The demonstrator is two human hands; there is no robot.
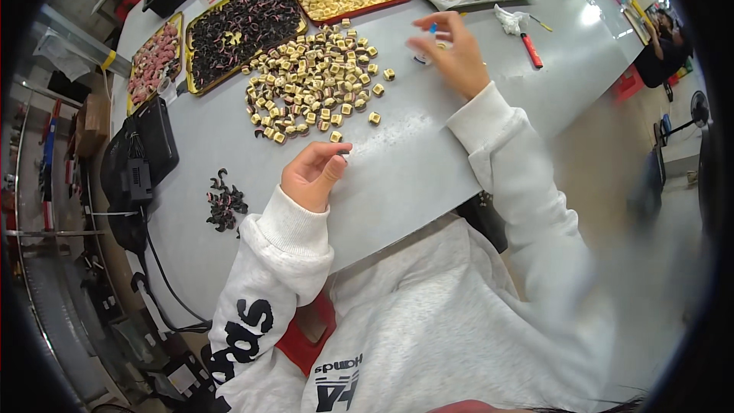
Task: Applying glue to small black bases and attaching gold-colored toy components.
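Hands pinch small parts over a grey table (pixel 428 160): left hand (pixel 312 174) dark, right hand (pixel 451 50) blue.

Bright, even ceiling light fills the room, and a white glare patch sits on the grey bench (pixel 428 160) toward its far right end. Shadows under the hands are soft and faint. The fisheye view bends the bench edges and goes black at the corners. The right hand (pixel 451 53) is slightly blurred; the floor right of the bench looks smeared.
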